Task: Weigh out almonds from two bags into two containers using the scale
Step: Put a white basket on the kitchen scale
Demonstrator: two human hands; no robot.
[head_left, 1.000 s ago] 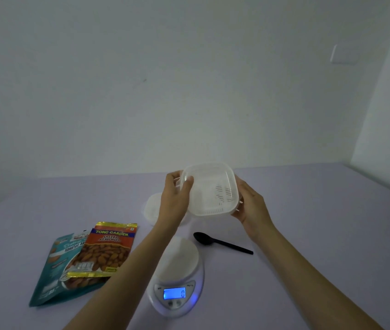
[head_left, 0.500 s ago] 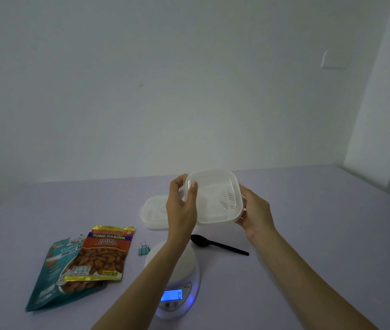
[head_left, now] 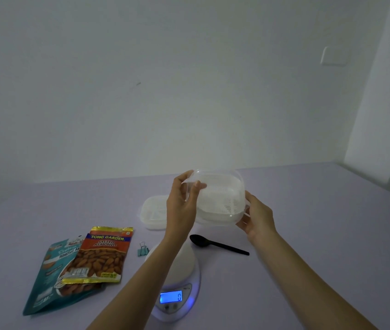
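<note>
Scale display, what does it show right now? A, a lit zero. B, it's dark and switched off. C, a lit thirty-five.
A: the blue display on the scale is lit and reads 0, while the left hand and right hand hold the clear container up off it.
</note>
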